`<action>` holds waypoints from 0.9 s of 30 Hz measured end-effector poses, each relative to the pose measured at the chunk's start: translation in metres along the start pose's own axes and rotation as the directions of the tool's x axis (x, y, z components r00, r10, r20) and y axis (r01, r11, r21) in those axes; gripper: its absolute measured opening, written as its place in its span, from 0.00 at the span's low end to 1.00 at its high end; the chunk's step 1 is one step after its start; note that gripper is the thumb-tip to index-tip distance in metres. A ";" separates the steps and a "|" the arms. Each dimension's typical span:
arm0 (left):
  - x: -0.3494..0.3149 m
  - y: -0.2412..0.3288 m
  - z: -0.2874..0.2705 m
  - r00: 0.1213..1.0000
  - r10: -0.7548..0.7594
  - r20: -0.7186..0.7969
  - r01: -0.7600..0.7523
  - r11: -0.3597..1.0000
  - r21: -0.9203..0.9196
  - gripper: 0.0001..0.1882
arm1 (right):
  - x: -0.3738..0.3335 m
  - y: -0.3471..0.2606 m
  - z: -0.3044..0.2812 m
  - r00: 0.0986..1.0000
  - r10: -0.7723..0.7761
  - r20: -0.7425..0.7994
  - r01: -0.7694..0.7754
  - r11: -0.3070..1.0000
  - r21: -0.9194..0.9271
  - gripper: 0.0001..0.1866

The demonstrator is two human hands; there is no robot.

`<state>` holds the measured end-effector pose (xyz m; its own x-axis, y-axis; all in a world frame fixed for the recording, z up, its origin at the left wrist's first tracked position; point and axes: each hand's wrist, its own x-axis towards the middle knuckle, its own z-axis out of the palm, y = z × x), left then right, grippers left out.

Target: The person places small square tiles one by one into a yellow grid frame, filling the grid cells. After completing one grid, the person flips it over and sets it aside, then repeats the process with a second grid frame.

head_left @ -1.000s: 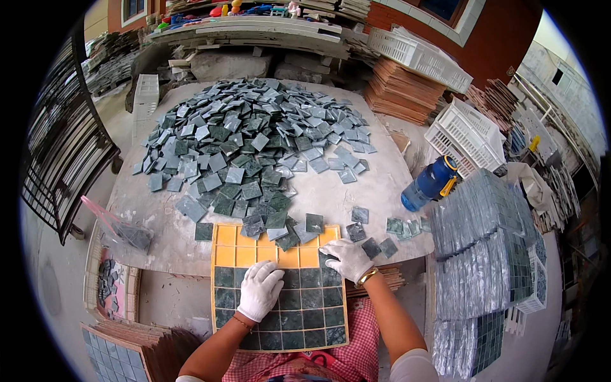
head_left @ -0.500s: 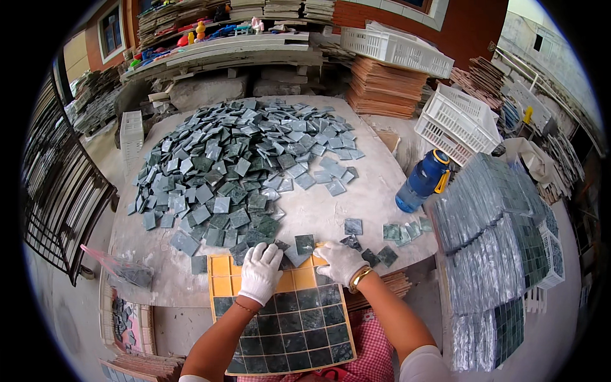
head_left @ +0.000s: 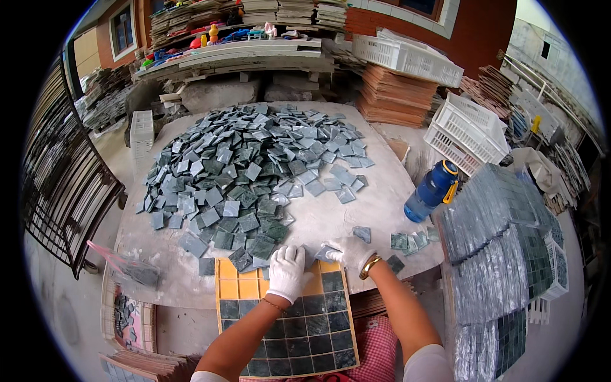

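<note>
A yellow-orange gridded board (head_left: 227, 270) leans at the table's front edge, its lower rows of cells filled with square dark green stone tiles (head_left: 296, 327). The upper cells at left are bare. My left hand (head_left: 287, 275), in a white glove, rests over the board's upper part with its fingers bent and pressed together; whatever is under them is hidden. Beyond the board's upper right corner, my gloved right hand (head_left: 351, 253) pinches a greyish tile (head_left: 326, 253) at the fingertips. Loose tiles lie around both hands, including a dark tile (head_left: 240, 259) at the board's far edge.
A large heap of loose tiles (head_left: 248, 153) covers the far left of the table (head_left: 382, 191). At right stand a blue bottle (head_left: 431, 191) and stacked tile sheets in plastic (head_left: 487, 267). White crates (head_left: 468, 130) are farther back. A pink-edged bag (head_left: 133, 267) lies left.
My right hand has drawn off the board's corner cell, where a tile now shows, and moved onto the loose tiles beyond. My left hand has shifted slightly right along the board. The whole view has shifted.
</note>
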<state>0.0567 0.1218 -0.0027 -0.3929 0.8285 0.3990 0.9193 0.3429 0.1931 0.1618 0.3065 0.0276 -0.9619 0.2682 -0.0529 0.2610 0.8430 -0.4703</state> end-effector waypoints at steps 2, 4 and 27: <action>0.001 0.002 -0.001 1.000 -0.025 0.011 0.025 0.999 -0.033 0.38 | -0.003 0.000 -0.011 0.997 0.065 0.049 -0.066 0.998 0.022 0.21; 0.006 0.004 -0.003 0.998 -0.057 0.017 0.058 0.997 -0.042 0.38 | 0.002 0.002 -0.015 0.987 0.106 0.117 -0.106 0.994 -0.008 0.21; 0.031 -0.020 0.000 0.957 0.091 0.276 -0.075 0.995 -0.066 0.35 | -0.024 -0.013 0.008 1.000 -0.008 -0.025 0.000 0.956 -0.293 0.28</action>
<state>0.0261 0.1406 0.0058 -0.2859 0.9462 0.1515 0.9427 0.2493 0.2215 0.1802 0.2850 0.0278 -0.9615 0.2733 -0.0270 0.2733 0.9427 -0.1915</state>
